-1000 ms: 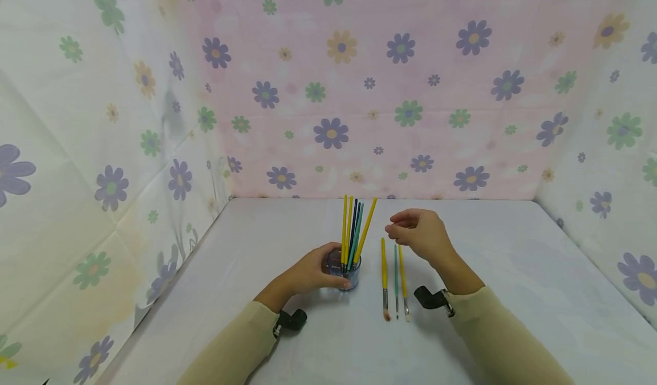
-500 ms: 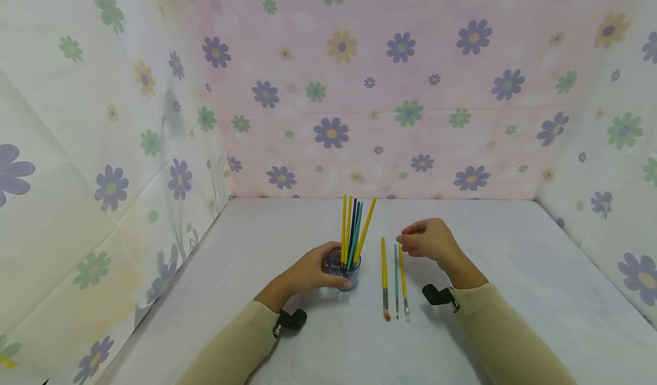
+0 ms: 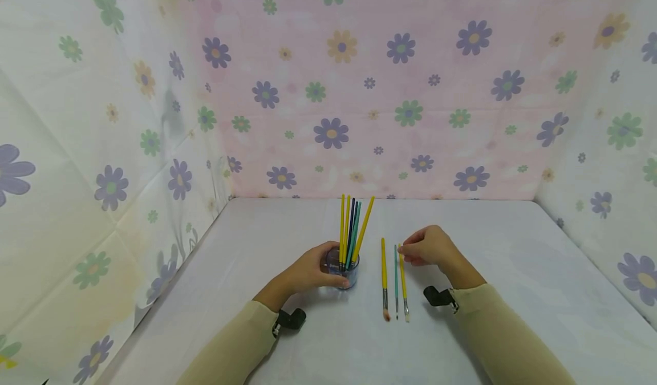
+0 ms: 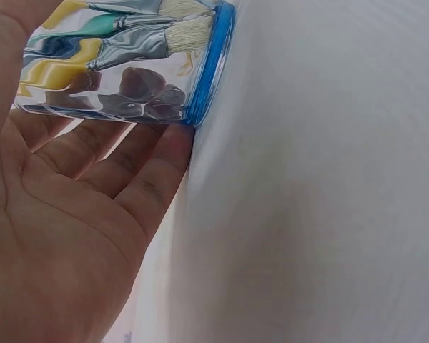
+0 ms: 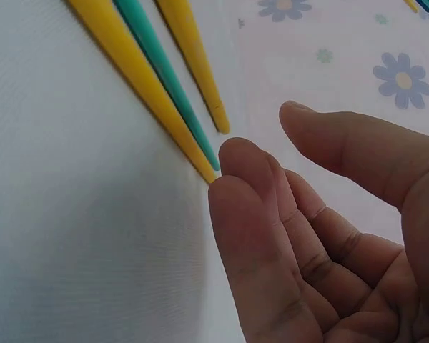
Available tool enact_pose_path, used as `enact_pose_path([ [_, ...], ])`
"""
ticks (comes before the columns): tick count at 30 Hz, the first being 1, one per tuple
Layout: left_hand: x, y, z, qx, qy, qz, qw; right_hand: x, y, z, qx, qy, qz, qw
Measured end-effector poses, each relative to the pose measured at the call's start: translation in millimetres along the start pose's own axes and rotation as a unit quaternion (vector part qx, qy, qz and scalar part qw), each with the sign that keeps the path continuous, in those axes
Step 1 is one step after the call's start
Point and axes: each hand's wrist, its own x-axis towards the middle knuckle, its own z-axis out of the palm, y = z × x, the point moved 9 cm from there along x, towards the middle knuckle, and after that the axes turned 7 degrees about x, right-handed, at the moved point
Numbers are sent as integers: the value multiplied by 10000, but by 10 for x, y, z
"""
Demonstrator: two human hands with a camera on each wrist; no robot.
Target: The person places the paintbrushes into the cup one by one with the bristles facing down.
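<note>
My left hand (image 3: 308, 271) grips a clear glass cup (image 3: 350, 278) standing on the table. Several paintbrushes (image 3: 351, 234) with yellow, dark blue and teal handles stand in it, handles up. Through the glass in the left wrist view, pale bristles (image 4: 188, 36) show near the blue-tinted base (image 4: 213, 64). My right hand (image 3: 430, 247) is over the handle end of the rightmost yellow paintbrush (image 3: 404, 279). In the right wrist view, fingertips (image 5: 236, 200) are right at that handle's tip, thumb spread apart. Left of it lie a teal paintbrush (image 3: 396, 282) and a thicker yellow paintbrush (image 3: 384, 268).
The white table (image 3: 487, 236) runs back to a pink flowered cloth (image 3: 359, 100). Pale flowered cloths hang at the left (image 3: 128, 162) and right (image 3: 605, 145). A dark wrist camera (image 3: 436, 295) sits by the right sleeve, another (image 3: 291, 320) by the left.
My right hand has come down and slightly right, to the rightmost yellow paintbrush's handle end. The cup has shifted very slightly left in my left hand. The three lying paintbrushes have stayed put.
</note>
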Motion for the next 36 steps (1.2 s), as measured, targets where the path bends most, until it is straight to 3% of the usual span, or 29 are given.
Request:
enact_pose_path([
  [24, 1, -50, -12, 27, 52, -148, 9999, 90, 179, 106, -1192, -131, 198, 9926],
  [36, 10, -52, 1, -42, 6, -169, 9998, 91, 170, 111, -1121, -158, 193, 9934],
])
